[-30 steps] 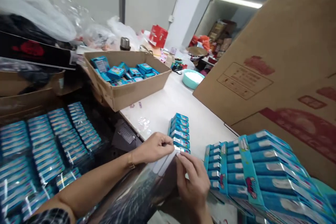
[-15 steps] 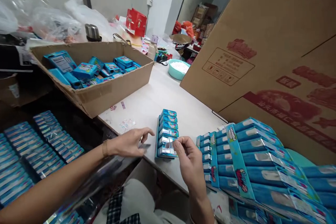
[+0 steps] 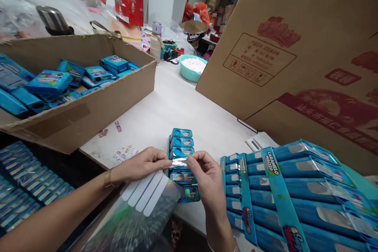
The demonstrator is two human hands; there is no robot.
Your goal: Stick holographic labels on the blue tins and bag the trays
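Pinch grip: left hand (image 3: 141, 164) and right hand (image 3: 206, 181) hold foil strip (image 3: 179, 162) over blue boxes (image 3: 181, 142), cartons (image 3: 295, 189) alongside.

The middle of the row of small blue boxes (image 3: 181, 134) is hidden behind the left hand (image 3: 141, 164), the right hand (image 3: 206, 183) and the shiny strip (image 3: 179, 162) pinched between them. The open carton (image 3: 73, 114) is cut off by the left edge, the stacked blue packs (image 3: 295, 189) by the right and bottom. The label print (image 3: 260, 61) cannot be read.
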